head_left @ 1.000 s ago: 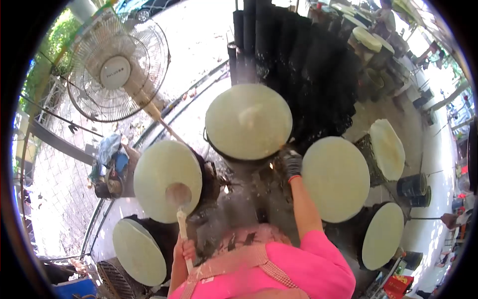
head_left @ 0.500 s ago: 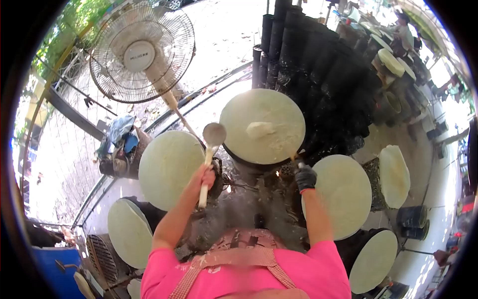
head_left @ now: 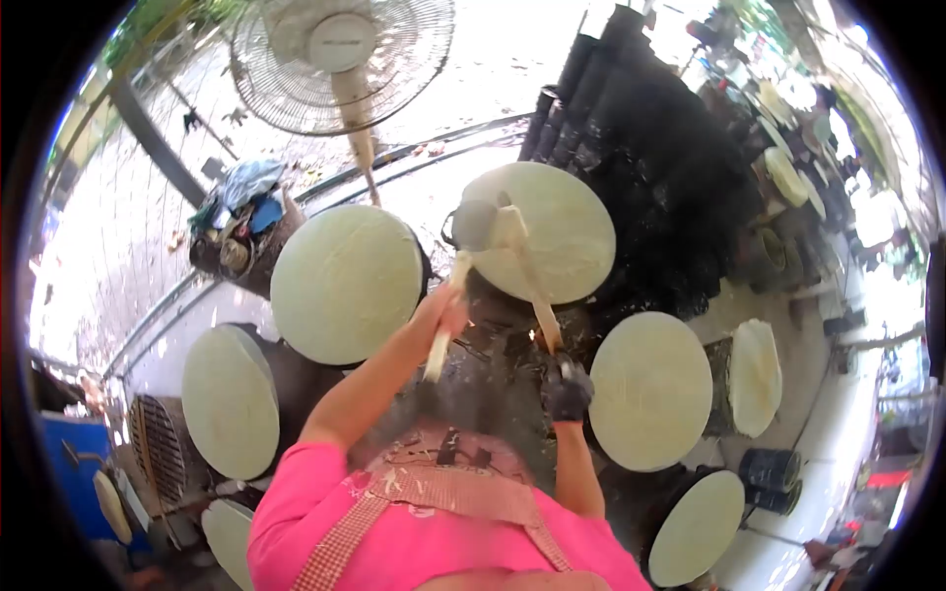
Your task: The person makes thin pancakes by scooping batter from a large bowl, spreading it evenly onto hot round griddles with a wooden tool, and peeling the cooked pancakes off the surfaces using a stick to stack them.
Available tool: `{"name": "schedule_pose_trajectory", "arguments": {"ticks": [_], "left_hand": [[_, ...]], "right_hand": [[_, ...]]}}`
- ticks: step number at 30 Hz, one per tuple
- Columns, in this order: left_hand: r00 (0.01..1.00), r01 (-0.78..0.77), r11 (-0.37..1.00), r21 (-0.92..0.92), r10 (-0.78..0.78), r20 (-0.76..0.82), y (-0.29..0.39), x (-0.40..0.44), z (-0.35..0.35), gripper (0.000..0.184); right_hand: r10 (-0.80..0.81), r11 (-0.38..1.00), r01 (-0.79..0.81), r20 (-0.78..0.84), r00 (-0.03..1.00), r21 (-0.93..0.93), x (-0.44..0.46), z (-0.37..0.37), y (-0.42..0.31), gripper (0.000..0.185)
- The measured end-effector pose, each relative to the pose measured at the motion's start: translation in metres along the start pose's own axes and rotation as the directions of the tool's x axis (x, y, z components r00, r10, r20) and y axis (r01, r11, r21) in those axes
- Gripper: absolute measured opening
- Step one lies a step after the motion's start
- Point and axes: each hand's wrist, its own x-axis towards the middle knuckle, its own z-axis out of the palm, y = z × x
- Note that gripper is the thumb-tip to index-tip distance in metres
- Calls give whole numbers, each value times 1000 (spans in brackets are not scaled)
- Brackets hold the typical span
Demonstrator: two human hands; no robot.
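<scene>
My left hand (head_left: 441,315) is closed around the pale wooden handle of a ladle (head_left: 475,225), whose round bowl hangs over the left edge of the central round griddle (head_left: 581,246). A pale layer like batter covers that griddle. My right hand (head_left: 567,389), in a dark glove, grips a wooden spatula (head_left: 530,271). Its broad end reaches over the griddle's left part beside the ladle bowl; whether the two touch, I cannot tell. Both hands are nearer to me than the griddle.
More pale-covered rounds surround me: one on the left (head_left: 345,286), another at lower left (head_left: 232,404), one on the right (head_left: 650,394) and one at lower right (head_left: 700,527). Dark stacked cylinders (head_left: 641,187) stand behind. A fan (head_left: 343,44) rises at the back left.
The ladle has moved right, over the central griddle's edge. The spatula has swung more upright with its broad end toward the ladle, and my right hand is lower. The whole view has shifted.
</scene>
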Motion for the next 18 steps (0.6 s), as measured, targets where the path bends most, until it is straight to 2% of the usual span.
{"name": "schedule_pose_trajectory", "arguments": {"ticks": [1,2,3,4,6,8,9,10,11,12,13,14,15,16,18], "left_hand": [[996,-19,996,93,26,-80,-6,-33,-3,2],[985,-24,983,181,54,-166,-10,-54,-11,11],[986,50,984,173,-21,-164,-12,-60,-25,5],[983,87,994,71,-74,-166,-12,-62,-36,7],[965,238,911,-336,-260,-22,-10,-70,-48,8],[956,291,821,-492,-258,137,-20,-80,-60,11],[931,358,724,-589,-320,173,-25,-88,-66,12],[823,564,553,-613,-316,472,-32,-87,-88,43],[827,499,674,-544,-183,532,-47,-76,-118,41],[906,362,743,-563,-140,399,-43,-101,-104,39],[938,258,797,-546,-70,340,-53,-120,-110,35],[974,112,823,-556,19,224,-73,-152,-113,22],[970,-161,889,-428,223,98,-90,-179,-115,20],[905,-375,854,-360,421,58,-109,-212,-113,17],[889,-422,747,-514,451,-75,-143,-251,-131,12]], "right_hand": [[-62,991,66,37,997,-119,-10,-7,-1,18],[-103,966,109,39,994,-236,-23,2,3,16],[-150,971,149,9,989,-186,-25,10,-3,16],[-202,970,199,-12,979,-138,-29,13,-6,16],[-239,961,233,-27,971,-148,-35,22,-13,21],[-263,963,263,12,965,-60,-30,32,-19,22],[-266,964,267,40,963,0,-27,37,-24,23],[-269,961,264,65,961,78,-23,44,-29,23],[-279,949,261,85,956,179,-16,54,-35,24],[-290,923,246,115,950,297,-8,62,-41,25],[-301,885,214,158,940,414,2,71,-50,25],[-310,830,156,210,927,536,10,77,-63,26],[-309,753,60,272,911,655,17,83,-81,27],[-319,671,-42,339,885,740,21,88,-101,27],[-428,561,-153,444,787,813,20,94,-142,29]]}}
